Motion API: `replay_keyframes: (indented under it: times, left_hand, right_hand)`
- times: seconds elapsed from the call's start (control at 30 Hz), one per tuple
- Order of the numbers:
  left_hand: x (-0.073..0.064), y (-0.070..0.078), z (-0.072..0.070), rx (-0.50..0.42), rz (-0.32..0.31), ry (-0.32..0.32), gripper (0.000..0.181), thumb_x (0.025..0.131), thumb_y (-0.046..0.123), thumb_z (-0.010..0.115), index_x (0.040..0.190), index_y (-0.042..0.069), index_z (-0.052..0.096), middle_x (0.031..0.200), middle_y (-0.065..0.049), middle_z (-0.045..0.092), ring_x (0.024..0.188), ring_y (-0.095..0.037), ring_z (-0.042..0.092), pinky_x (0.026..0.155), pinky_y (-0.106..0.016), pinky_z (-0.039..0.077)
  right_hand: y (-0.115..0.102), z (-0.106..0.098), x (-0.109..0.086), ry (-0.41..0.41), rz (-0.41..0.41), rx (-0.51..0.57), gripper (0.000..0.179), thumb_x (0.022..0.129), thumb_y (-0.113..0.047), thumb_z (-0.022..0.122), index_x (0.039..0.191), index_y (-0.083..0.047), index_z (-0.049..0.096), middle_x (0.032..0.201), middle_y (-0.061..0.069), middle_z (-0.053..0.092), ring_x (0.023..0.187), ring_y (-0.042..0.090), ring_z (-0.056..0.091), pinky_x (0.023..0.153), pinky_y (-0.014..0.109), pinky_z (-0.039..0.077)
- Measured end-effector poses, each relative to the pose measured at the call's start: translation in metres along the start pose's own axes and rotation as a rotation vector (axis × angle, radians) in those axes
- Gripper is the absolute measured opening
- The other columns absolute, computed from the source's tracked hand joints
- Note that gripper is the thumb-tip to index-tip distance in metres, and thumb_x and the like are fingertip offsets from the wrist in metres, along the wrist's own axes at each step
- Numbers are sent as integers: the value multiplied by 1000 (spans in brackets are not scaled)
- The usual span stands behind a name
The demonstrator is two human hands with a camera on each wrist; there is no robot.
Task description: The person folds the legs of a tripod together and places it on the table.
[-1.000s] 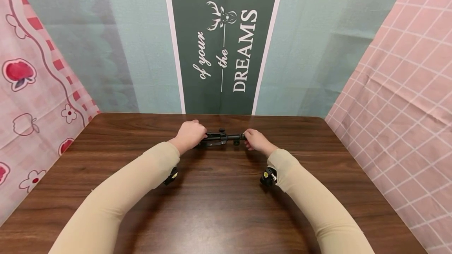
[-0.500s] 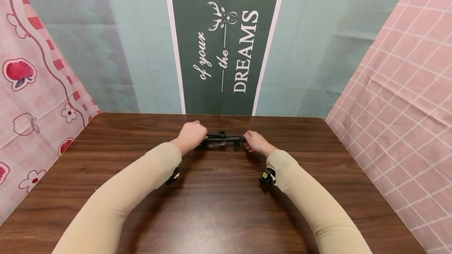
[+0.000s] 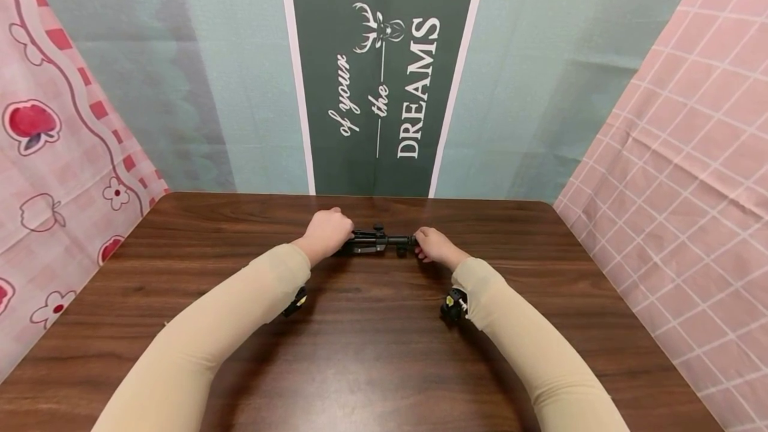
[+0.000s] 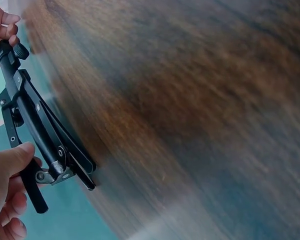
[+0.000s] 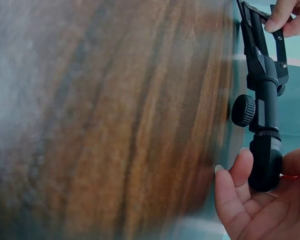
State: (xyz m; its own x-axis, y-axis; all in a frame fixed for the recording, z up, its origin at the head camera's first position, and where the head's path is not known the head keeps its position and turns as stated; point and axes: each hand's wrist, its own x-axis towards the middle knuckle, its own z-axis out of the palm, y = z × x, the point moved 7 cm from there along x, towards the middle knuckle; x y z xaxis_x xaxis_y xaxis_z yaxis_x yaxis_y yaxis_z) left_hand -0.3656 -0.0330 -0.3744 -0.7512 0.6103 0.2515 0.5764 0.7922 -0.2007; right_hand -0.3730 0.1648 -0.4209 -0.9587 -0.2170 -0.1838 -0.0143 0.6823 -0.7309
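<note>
A small black tripod (image 3: 384, 241) lies sideways between the two hands, close over the far part of the table. My left hand (image 3: 326, 232) grips its leg end. Thumb and fingers of that left hand (image 4: 5, 185) pinch one leg (image 4: 35, 192) in the left wrist view, and this leg stands a little away from the centre tube (image 4: 36, 127). At the opposite end, my right hand (image 3: 437, 245) holds the tripod's rounded black tip (image 5: 265, 165) between thumb and fingers. A ribbed knob (image 5: 243, 110) sticks out of the tube in the right wrist view.
The brown wooden table (image 3: 372, 352) reaches back to a blue-green curtain (image 3: 258, 85) with a dark printed stripe. Pink patterned cloths hang at the left (image 3: 60, 172) and right. Black wrist cameras (image 3: 454, 304) sit under both sleeves.
Both hands and the tripod have shifted slightly toward me, the left hand also a touch to the right. The grips look the same.
</note>
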Motion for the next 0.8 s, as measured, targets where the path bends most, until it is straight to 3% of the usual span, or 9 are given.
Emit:
replay_keyframes:
  times: [0.1,0.37,0.6,0.7,0.8]
  left_hand:
    - [-3,3,-3,7,1,-1,23,87,22,66,67,14,69,61,2,61,67,-15,55,60,-27,48]
    - [-8,10,6,16,-15,-24,21,86,25,67,68,15,70,62,3,63,69,-16,57,58,-30,50]
    - [-11,11,-1,34,-63,23,22,85,25,69,65,15,68,60,2,61,69,-17,56,59,-31,50]
    - [-13,11,-5,30,-79,16,23,86,32,68,71,14,69,66,1,61,70,-19,54,58,-32,50]
    - [-17,8,-8,24,-126,-21,38,86,47,62,94,11,69,87,-5,61,81,-23,52,65,-35,50]
  right_hand:
    - [1,1,-2,-10,-4,-10,31,101,-12,29,110,8,51,78,13,53,65,19,53,59,30,51]
    - [6,7,-12,-28,23,-17,31,101,-12,30,112,9,51,79,15,54,64,19,54,59,31,52]
    - [-3,0,-13,19,-20,-104,32,101,-13,32,116,8,51,86,18,57,69,23,60,63,33,52]
    - [-8,-4,-16,29,-47,-232,36,102,-17,34,121,9,48,101,23,58,86,30,61,74,39,50]
    - [-14,-10,-20,57,-56,-371,46,101,-27,40,132,6,40,125,27,47,113,37,50,91,47,42]
